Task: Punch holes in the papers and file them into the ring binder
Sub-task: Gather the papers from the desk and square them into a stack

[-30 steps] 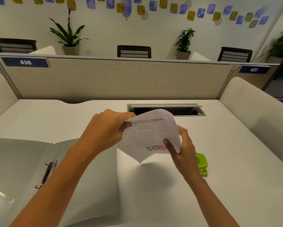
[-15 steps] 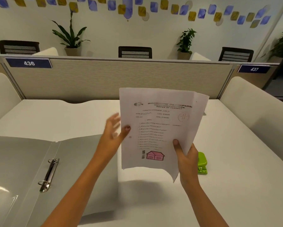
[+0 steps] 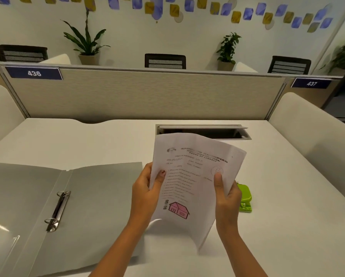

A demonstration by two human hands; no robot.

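I hold printed papers [image 3: 189, 176], with a pink house drawn near the bottom, above the white desk. My left hand [image 3: 147, 194] grips their left edge, thumb on the front. My right hand [image 3: 225, 198] grips the right side, thumb pressed on the page. A grey ring binder [image 3: 99, 204] lies open at the left, its metal rings [image 3: 57, 210] shut along the spine. A green hole punch [image 3: 245, 198] sits on the desk just right of my right hand, partly hidden by it.
An open cable tray [image 3: 203, 131] is set in the desk [image 3: 287, 226] behind the papers. A beige partition [image 3: 147, 94] closes the far side, and cream side panels stand at left and right.
The papers went from folded and low to unfolded and raised, then came down to desk height. My left hand, briefly off the sheet, now grips its left edge again.
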